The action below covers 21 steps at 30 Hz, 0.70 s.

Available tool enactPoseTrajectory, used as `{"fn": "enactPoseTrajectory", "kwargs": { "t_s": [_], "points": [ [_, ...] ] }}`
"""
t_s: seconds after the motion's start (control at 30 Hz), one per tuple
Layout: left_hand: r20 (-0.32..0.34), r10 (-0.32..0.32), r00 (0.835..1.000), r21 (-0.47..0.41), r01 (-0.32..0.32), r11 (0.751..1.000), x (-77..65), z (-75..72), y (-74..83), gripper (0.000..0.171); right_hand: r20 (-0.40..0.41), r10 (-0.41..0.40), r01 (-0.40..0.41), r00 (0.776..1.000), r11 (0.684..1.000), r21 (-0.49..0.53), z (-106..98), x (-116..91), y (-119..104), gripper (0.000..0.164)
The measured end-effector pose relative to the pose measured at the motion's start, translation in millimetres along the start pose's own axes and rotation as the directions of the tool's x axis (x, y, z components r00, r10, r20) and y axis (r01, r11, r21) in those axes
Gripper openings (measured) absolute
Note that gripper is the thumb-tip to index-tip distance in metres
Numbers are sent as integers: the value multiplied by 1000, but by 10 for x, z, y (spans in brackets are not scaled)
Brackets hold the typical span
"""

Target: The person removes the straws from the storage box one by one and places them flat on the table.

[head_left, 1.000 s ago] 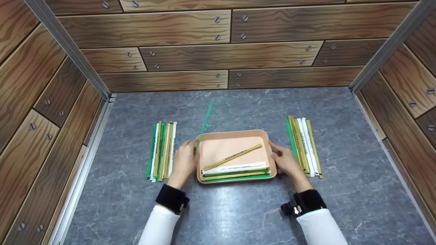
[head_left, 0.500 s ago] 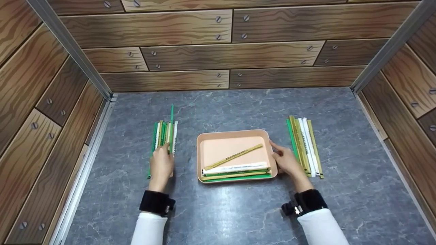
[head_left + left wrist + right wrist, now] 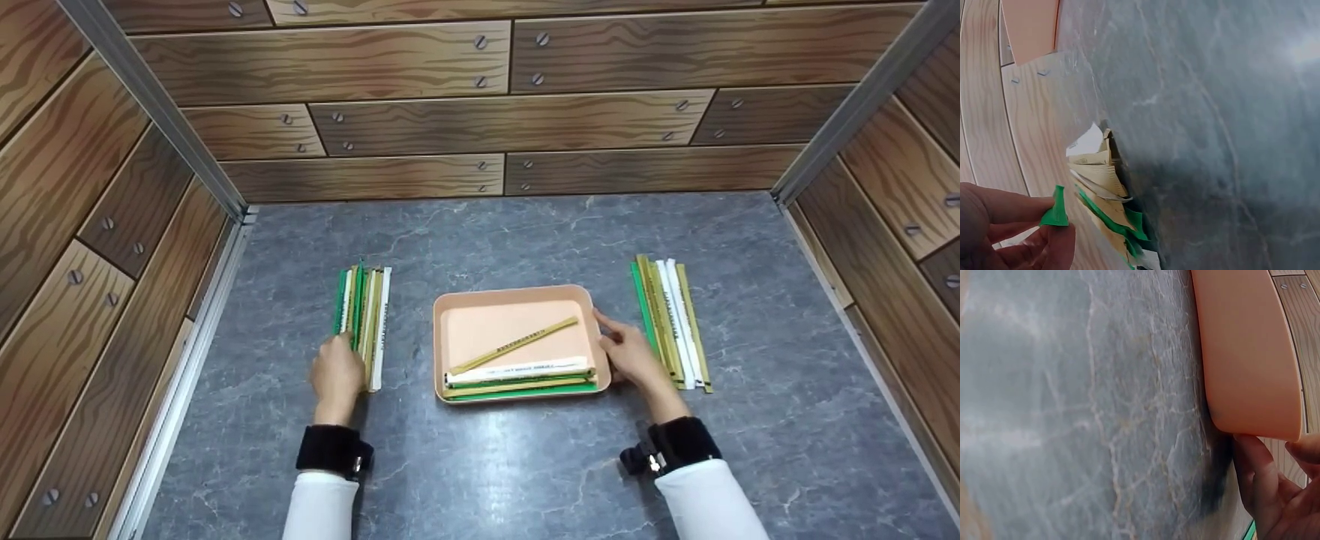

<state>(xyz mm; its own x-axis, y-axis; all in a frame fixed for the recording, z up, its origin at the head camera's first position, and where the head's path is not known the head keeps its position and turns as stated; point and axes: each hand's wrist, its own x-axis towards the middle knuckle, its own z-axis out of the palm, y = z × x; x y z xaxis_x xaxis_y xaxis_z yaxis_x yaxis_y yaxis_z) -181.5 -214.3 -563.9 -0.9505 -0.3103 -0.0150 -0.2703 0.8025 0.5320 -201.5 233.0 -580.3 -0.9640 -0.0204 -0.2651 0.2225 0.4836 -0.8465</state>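
My left hand (image 3: pixel 337 367) is over the near end of the left row of stick packets (image 3: pixel 381 330), which are green, white and gold. Between thumb and fingers it pinches a green stick packet (image 3: pixel 1057 212), raised beside the row in the left wrist view; most of its length is hidden there. A peach tray (image 3: pixel 495 315) lies in the middle of the table. Inside it, a gold stick packet (image 3: pixel 517 345) rests slantwise, and several others lie along the near side. My right hand (image 3: pixel 630 356) touches the tray's right end with its thumb and extended forefinger.
Another row of stick packets (image 3: pixel 667 322) lies right of the tray, close to the right hand. The grey marbled tabletop (image 3: pixel 487 472) is bounded by wood-print walls (image 3: pixel 502 124) at the back and both sides.
My left hand has moved left from the tray to the left row, carrying the green stick packet, and come down toward the row's near end. The right hand and tray have stayed put.
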Motion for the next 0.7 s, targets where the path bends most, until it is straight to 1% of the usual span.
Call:
{"fn": "enactPoseTrajectory", "kwargs": {
  "t_s": [0.17,0.2,0.27,0.33,0.37,0.43,0.5,0.53,0.57,0.63,0.67,0.7],
  "points": [
    [-24,20,1000,41,-19,999,5,47,-8,22,28,5,-6,1000,999,42,-10,-5,-2,52],
    [-36,38,999,47,-36,998,5,59,2,19,32,1,-2,999,999,48,-13,-5,-1,52],
    [-54,96,994,54,-93,994,1,92,44,17,23,4,-5,1000,999,53,-12,-2,2,52],
    [-75,175,982,46,-172,984,-16,122,122,17,22,7,-8,1000,999,49,-12,0,4,52],
    [-84,223,971,46,-219,975,-31,140,173,17,22,7,-8,1000,999,48,-11,2,7,52],
    [-89,316,944,40,-314,949,-68,186,286,20,17,12,-12,1000,999,49,-8,5,11,52],
    [-86,406,910,31,-405,914,-121,233,419,22,17,5,-6,1000,999,45,-6,5,12,52],
    [-79,451,889,22,-450,893,-147,264,486,22,17,1,-2,1000,999,46,-5,5,13,52],
    [-65,489,870,14,-489,872,-175,296,553,22,17,-4,3,1000,999,48,-4,8,15,52],
    [-24,546,838,-16,-546,837,-231,357,689,26,15,-11,10,1000,999,50,-4,10,16,52],
    [3,564,826,-20,-563,826,-257,392,751,28,13,-10,10,1000,999,50,-3,11,16,52],
    [38,570,821,-26,-569,822,-283,428,808,29,15,-17,16,1000,999,45,-4,13,18,52]
  ]
}}
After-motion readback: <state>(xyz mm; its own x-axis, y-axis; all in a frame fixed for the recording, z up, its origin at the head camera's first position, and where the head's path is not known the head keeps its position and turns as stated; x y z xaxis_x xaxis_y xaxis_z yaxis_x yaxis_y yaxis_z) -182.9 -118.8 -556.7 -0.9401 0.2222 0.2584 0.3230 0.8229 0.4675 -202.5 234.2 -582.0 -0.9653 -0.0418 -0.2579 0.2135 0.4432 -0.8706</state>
